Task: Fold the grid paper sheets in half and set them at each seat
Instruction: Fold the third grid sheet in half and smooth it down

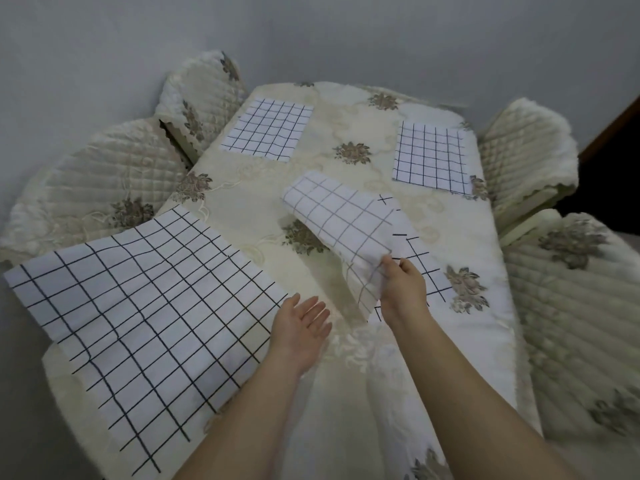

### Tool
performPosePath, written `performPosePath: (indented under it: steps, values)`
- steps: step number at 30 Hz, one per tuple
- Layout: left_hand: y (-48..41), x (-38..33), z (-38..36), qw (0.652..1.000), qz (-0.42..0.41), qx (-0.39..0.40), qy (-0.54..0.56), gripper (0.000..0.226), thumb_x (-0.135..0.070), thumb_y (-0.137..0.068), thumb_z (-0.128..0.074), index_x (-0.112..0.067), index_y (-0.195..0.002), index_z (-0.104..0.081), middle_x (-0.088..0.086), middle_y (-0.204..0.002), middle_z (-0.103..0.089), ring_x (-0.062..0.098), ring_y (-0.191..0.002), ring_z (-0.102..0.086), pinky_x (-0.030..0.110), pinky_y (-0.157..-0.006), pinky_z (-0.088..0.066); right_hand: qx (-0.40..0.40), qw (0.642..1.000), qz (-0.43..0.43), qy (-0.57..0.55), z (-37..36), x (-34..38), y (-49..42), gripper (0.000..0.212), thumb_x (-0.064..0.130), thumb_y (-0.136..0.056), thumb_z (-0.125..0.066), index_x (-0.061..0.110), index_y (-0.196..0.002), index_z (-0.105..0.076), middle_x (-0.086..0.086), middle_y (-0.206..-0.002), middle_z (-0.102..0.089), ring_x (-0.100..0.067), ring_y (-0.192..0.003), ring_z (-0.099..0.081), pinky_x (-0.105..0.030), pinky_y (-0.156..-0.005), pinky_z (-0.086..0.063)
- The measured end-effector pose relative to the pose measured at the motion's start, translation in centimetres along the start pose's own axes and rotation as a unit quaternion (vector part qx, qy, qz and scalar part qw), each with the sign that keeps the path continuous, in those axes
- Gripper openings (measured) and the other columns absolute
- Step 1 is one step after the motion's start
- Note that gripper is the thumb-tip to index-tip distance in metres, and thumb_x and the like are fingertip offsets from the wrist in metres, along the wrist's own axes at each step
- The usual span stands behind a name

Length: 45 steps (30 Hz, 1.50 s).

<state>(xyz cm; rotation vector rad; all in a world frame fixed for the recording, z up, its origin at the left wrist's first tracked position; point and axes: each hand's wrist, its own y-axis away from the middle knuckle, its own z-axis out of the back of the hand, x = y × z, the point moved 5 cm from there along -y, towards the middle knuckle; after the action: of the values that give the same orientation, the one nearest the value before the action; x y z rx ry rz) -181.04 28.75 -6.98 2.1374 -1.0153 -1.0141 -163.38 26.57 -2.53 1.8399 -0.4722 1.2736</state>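
My right hand [403, 289] pinches the near edge of a grid sheet [341, 220] that curls over itself above the table's middle right, its top half bent back toward me. My left hand [299, 329] hovers open, palm up, just left of that sheet and touches nothing. A large unfolded grid sheet [138, 313] lies at the near left and hangs over the table edge. Two smaller folded grid sheets rest at the far end, one on the left [268, 129] and one on the right [431, 157].
The table [346, 174] wears a cream cloth with flower motifs. Quilted chairs stand around it: two on the left [104, 188] [204, 95], two on the right [526, 150] [581, 306]. A grey wall runs behind.
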Motion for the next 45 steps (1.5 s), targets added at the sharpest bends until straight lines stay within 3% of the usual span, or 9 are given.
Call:
performPosePath:
  steps: [5, 11, 16, 20, 23, 31, 35, 39, 45]
  values:
    - [-0.3, 2.6, -2.7, 0.999, 0.01, 0.014, -0.03, 0.051, -0.036, -0.098, -0.04, -0.001, -0.135, -0.047, 0.017, -0.141, -0.048, 0.031, -0.133, -0.043, 0.043, -0.106, -0.037, -0.064, 0.996, 0.003, -0.06, 5.8, 1.9, -1.0, 0.018, 0.022, -0.092, -0.06, 0.016, -0.078, -0.051, -0.003, -0.076, -0.048, -0.016, -0.067, -0.043, -0.03, -0.064, -0.037]
    - [-1.2, 6.0, -5.6, 0.998, 0.032, 0.015, -0.058, 0.05, -0.035, -0.098, -0.04, -0.002, -0.135, -0.047, 0.016, -0.141, -0.048, 0.03, -0.133, -0.044, 0.043, -0.108, -0.036, -0.138, 0.981, -0.007, -0.137, 13.4, 2.8, -2.1, 0.007, 0.017, -0.094, -0.057, 0.015, -0.09, -0.062, -0.001, -0.096, -0.062, -0.017, -0.087, -0.058, -0.03, -0.078, -0.049]
    - [-1.7, 8.2, -6.7, 0.996, 0.049, 0.01, -0.071, 0.048, -0.034, -0.097, -0.042, -0.002, -0.132, -0.05, 0.016, -0.14, -0.05, 0.03, -0.131, -0.046, 0.043, -0.107, -0.037, -0.168, 0.968, -0.021, -0.186, 18.0, 1.7, -2.2, 0.015, 0.008, -0.094, -0.055, 0.018, -0.086, -0.063, -0.006, -0.103, -0.064, -0.025, -0.096, -0.062, -0.042, -0.093, -0.051]
    - [-1.8, 9.6, -7.1, 0.994, 0.062, 0.004, -0.087, 0.047, -0.034, -0.096, -0.043, -0.003, -0.131, -0.051, 0.018, -0.138, -0.05, 0.031, -0.129, -0.048, 0.042, -0.106, -0.038, -0.196, 0.957, -0.038, -0.21, 20.5, -0.2, -2.3, 0.023, 0.005, -0.094, -0.053, 0.011, -0.115, -0.06, -0.01, -0.111, -0.064, -0.028, -0.102, -0.063, -0.046, -0.095, -0.051]
    - [-2.0, 10.7, -7.4, 0.992, 0.077, 0.001, -0.098, 0.047, -0.034, -0.096, -0.044, -0.002, -0.13, -0.05, 0.022, -0.138, -0.049, 0.036, -0.126, -0.049, 0.043, -0.103, -0.04, -0.223, 0.947, -0.057, -0.225, 21.9, -1.6, -2.2, 0.026, 0.003, -0.093, -0.055, 0.008, -0.119, -0.058, -0.011, -0.11, -0.065, -0.029, -0.104, -0.062, -0.048, -0.098, -0.049]
    - [-1.9, 15.9, -8.2, 0.976, 0.188, 0.028, -0.108, 0.061, -0.034, -0.093, -0.048, 0.012, -0.132, -0.042, 0.031, -0.13, -0.052, 0.045, -0.118, -0.053, 0.053, -0.105, -0.041, -0.2, 0.931, -0.13, -0.276, 23.0, -4.2, -1.4, 0.038, 0.005, -0.092, -0.056, 0.014, -0.129, -0.054, -0.012, -0.119, -0.064, -0.028, -0.1, -0.064, -0.04, -0.069, -0.058]
    - [-1.4, 18.4, -9.2, 0.972, 0.222, 0.035, -0.069, 0.061, -0.033, -0.093, -0.048, 0.014, -0.131, -0.04, 0.031, -0.135, -0.049, 0.043, -0.125, -0.049, 0.05, -0.108, -0.037, -0.17, 0.931, -0.17, -0.275, 22.1, -5.2, -1.1, 0.035, 0.008, -0.094, -0.055, 0.011, -0.129, -0.054, -0.015, -0.114, -0.065, -0.028, -0.095, -0.064, -0.043, -0.072, -0.056]
    - [-2.0, 18.7, -10.2, 0.986, 0.16, 0.022, 0.037, 0.046, -0.027, -0.094, -0.052, 0.005, -0.127, -0.046, 0.022, -0.129, -0.054, 0.035, -0.124, -0.051, 0.045, -0.11, -0.037, -0.17, 0.924, -0.185, -0.287, 22.3, -5.3, -1.1, 0.029, 0.008, -0.094, -0.054, 0.008, -0.123, -0.057, -0.016, -0.112, -0.066, -0.03, -0.096, -0.064, -0.046, -0.073, -0.056]
    - [-3.5, 16.8, -10.9, 0.99, 0.073, 0.015, 0.117, 0.022, -0.018, -0.097, -0.048, -0.004, -0.111, -0.059, 0.013, -0.115, -0.064, 0.025, -0.108, -0.061, 0.042, -0.107, -0.041, -0.198, 0.927, -0.167, -0.272, 24.1, -4.7, -1.3, 0.036, 0.003, -0.093, -0.055, 0.007, -0.129, -0.053, -0.014, -0.116, -0.064, -0.023, -0.084, -0.065, -0.031, -0.052, -0.054]
